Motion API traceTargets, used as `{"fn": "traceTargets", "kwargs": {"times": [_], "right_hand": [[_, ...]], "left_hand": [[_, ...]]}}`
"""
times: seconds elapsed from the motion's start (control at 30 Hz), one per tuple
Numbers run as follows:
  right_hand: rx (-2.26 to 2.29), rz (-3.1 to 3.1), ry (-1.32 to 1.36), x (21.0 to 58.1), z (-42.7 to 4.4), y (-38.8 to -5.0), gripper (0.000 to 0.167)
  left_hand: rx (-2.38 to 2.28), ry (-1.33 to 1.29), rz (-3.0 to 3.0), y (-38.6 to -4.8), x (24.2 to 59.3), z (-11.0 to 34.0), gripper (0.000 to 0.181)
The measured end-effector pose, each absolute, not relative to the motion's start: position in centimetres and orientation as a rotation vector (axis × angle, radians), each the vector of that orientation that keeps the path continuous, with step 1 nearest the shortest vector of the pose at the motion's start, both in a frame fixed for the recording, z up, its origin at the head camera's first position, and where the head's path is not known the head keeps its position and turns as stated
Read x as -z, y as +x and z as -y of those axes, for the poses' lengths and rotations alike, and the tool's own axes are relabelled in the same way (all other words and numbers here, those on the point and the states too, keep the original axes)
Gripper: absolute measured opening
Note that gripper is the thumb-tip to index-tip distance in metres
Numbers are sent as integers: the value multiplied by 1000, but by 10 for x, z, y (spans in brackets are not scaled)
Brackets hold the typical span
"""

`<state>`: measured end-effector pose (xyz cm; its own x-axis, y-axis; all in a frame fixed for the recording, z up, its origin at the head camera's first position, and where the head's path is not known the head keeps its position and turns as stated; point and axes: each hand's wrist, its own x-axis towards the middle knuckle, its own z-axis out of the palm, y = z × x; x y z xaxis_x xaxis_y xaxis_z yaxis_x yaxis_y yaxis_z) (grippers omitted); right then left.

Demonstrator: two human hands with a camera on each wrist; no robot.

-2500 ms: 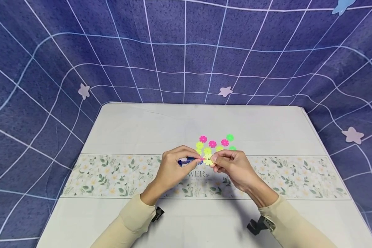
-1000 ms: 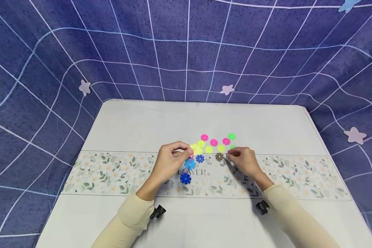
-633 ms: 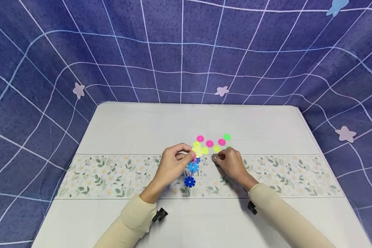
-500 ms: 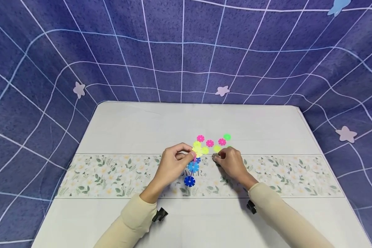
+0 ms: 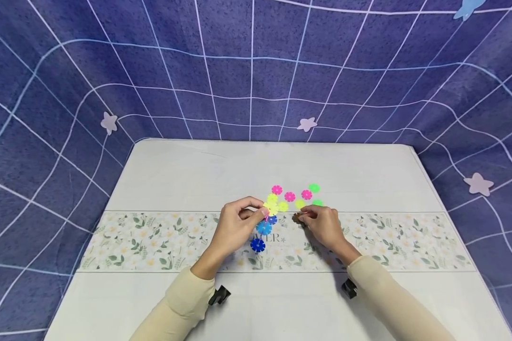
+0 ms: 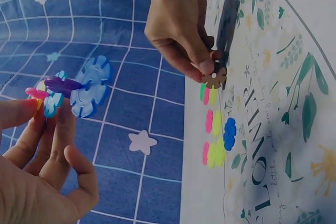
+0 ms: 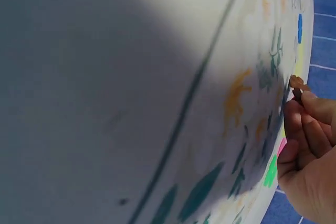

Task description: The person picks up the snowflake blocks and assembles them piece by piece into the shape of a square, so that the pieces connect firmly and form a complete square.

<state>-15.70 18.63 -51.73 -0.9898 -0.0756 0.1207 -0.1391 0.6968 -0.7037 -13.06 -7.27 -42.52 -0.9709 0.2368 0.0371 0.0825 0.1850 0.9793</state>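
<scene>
My left hand (image 5: 241,222) pinches the top of a chain of notched, flower-shaped plastic discs. From a dark blue disc (image 5: 258,245) the chain runs through a purple disc (image 6: 63,84) and a light blue disc (image 5: 264,227) to a pink disc (image 6: 35,93) at the fingertips. A yellow disc (image 5: 271,208) shows just beyond those fingertips. Over to the right, my right hand (image 5: 324,225) pinches a brown disc (image 6: 214,78) between thumb and fingers. The brown disc is tilted, partly hidden by the fingers in the head view.
Behind the hands, loose pink discs (image 5: 289,196), yellow discs (image 5: 283,206) and green discs (image 5: 314,188) lie on the white table cover (image 5: 196,175). A loose blue disc (image 6: 229,134) lies nearer the printed band. A blue grid curtain (image 5: 222,76) surrounds the table.
My right hand has left the yellow disc at the chain, moved right and pinched the brown disc, which now tilts. My left hand keeps the chain, whose blue end has swung into view.
</scene>
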Motion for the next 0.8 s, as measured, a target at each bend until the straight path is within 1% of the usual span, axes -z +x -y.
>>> {"fn": "traceTargets", "kwargs": {"times": [0.07,0.17,0.27,0.37,0.53,0.67,0.8], "right_hand": [[-1249,2810,170,513,-188,-154,12],[-1471,2752,110,499,-189,-150,9],[-1747,2606,56,477,-186,-144,11],[-1897,2459,99,452,-179,-133,14],[-1910,2360,230,429,-165,-118,11],[-1936,2334,246,425,-160,-114,9],[-1951,2322,235,423,-158,-113,11]], "left_hand": [[-1899,319,-2327,-131,425,73,14],[-1898,318,-2328,-131,424,72,15],[-1904,308,-2326,-132,423,72,17],[-1908,303,-2333,-131,421,71,17],[-1911,315,-2377,-131,420,70,15],[-1909,323,-2420,-131,420,69,13],[-1906,329,-2431,-130,420,69,12]]}}
